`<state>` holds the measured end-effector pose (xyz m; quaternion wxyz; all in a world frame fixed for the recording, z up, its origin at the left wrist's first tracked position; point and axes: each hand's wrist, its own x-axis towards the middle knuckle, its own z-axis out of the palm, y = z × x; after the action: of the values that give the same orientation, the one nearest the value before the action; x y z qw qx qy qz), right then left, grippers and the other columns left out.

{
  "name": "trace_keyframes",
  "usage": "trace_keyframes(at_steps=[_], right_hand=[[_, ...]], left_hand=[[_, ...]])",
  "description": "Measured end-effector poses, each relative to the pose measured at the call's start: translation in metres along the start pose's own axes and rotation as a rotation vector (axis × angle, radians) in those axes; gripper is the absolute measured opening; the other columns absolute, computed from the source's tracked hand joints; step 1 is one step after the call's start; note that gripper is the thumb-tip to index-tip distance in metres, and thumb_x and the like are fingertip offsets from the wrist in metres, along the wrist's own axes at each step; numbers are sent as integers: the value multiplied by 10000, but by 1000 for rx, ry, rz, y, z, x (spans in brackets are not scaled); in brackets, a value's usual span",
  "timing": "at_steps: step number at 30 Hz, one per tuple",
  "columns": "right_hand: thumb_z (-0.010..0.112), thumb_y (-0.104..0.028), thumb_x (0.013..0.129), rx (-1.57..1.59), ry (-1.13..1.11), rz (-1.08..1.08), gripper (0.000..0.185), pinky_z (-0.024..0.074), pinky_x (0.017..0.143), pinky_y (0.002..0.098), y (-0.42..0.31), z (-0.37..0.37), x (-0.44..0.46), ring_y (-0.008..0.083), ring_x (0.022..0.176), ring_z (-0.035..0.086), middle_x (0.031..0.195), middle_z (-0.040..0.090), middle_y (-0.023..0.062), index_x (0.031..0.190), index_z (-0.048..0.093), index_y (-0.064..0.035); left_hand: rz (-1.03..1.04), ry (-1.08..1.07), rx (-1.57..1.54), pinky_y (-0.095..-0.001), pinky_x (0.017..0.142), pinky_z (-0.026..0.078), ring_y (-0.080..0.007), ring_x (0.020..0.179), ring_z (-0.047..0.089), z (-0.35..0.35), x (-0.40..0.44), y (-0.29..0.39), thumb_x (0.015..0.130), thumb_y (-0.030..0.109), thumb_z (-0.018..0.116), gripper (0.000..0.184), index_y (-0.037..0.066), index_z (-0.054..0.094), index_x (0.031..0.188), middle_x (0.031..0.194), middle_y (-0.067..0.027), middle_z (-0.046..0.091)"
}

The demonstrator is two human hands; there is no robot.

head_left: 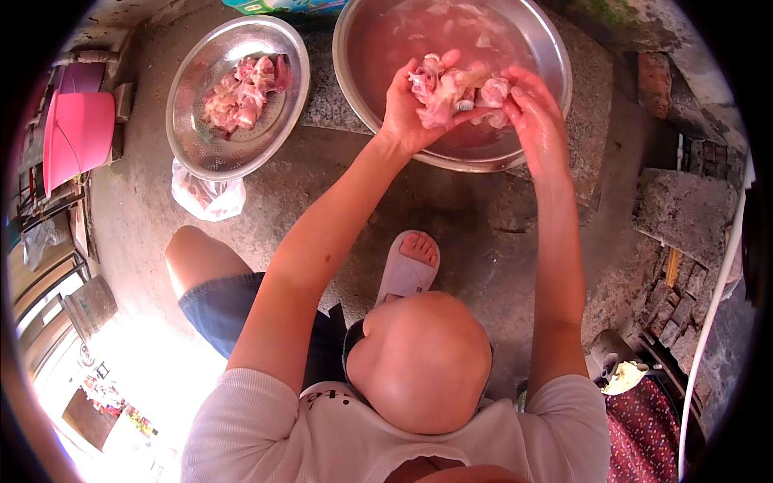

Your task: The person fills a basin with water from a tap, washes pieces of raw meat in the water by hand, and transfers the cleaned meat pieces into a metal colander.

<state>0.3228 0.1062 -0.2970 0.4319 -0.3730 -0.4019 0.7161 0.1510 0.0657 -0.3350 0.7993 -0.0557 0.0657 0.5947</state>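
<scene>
Several raw meat pieces [451, 88], pink with pale fat and bone, lie heaped between my two hands over the near part of a wide metal basin [354, 105]. Cloudy reddish water [394, 40] fills the basin, with more meat partly visible under its surface. My left hand [407, 109] cups the heap from the left and below, fingers curled round it. From the right, my right hand [535, 113] grips the heap's other end with bent fingers. To the left, a perforated metal colander [185, 121] holds more raw meat chunks [245, 92].
A white plastic bag [208, 197] lies beneath the colander's near edge. The basin stands on a stone slab [338, 113]. Pink tubs [76, 137] are at far left. Bricks [684, 314] and a pale hose [717, 322] line the right. My slippered foot [409, 266] is below the basin.
</scene>
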Motion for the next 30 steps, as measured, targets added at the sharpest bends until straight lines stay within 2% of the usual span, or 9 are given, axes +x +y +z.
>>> trace_keyframes(at_steps=[4,10,14,17,18,22,26,28,30], right_hand=[[470,-41,852,-36,78,-17,244,415,848,283,3,1,2,160,997,510,1070,528,90,1091,494,3],[502,-86,857,-231,3,-196,245,443,746,251,6,31,-4,123,817,518,1010,513,72,1095,494,-29],[657,-57,662,-1225,-11,-772,405,369,854,391,17,63,-11,269,903,468,987,501,75,1037,543,-157],[653,-40,654,-1180,13,-672,367,385,833,375,35,42,5,278,903,470,984,509,59,995,569,-148],[626,-55,716,-1155,73,-805,252,427,767,329,41,41,10,235,854,511,941,536,48,955,580,-118],[518,-123,859,-440,243,-451,121,459,671,247,50,40,16,128,767,556,827,569,46,921,552,-25],[475,-202,890,130,292,-169,212,452,735,262,36,42,10,143,815,556,887,580,54,860,549,-5],[484,-195,884,-179,38,-384,205,450,739,276,31,48,11,161,836,553,861,582,65,855,562,-8],[531,-176,848,-642,-77,-509,159,438,775,302,23,52,8,215,880,551,942,565,103,867,593,-30]], left_hand=[[44,11,-17,-548,984,280,-333,1157,404,-4,2,0,820,325,394,417,115,495,1166,1280,-151,408],[22,-84,60,-466,966,332,-298,1121,441,-2,-3,-1,844,336,399,453,136,413,1251,1233,-127,447],[23,-193,-36,-379,955,349,-237,1097,464,3,-4,-4,867,387,410,472,149,392,1274,1165,-72,495],[45,-102,20,-369,952,349,-210,1087,473,4,-7,-14,880,314,407,428,152,391,1276,1159,-50,504],[87,-51,33,-364,944,351,-199,1074,482,1,-7,-17,885,247,405,405,158,389,1279,1168,-41,505],[129,-24,172,-386,943,351,-207,1095,467,-3,-12,-18,879,218,402,410,152,383,1283,1207,-58,484],[158,-18,267,-416,936,360,-211,1107,466,6,-14,-17,884,285,397,422,146,376,1282,1215,-74,480],[31,-243,125,-410,934,366,-214,1101,471,-23,-8,-10,894,315,377,429,139,368,1286,1214,-75,480],[-6,-227,102,-398,921,380,-214,1083,483,-37,-6,-11,903,341,358,438,131,364,1286,1204,-76,484]])
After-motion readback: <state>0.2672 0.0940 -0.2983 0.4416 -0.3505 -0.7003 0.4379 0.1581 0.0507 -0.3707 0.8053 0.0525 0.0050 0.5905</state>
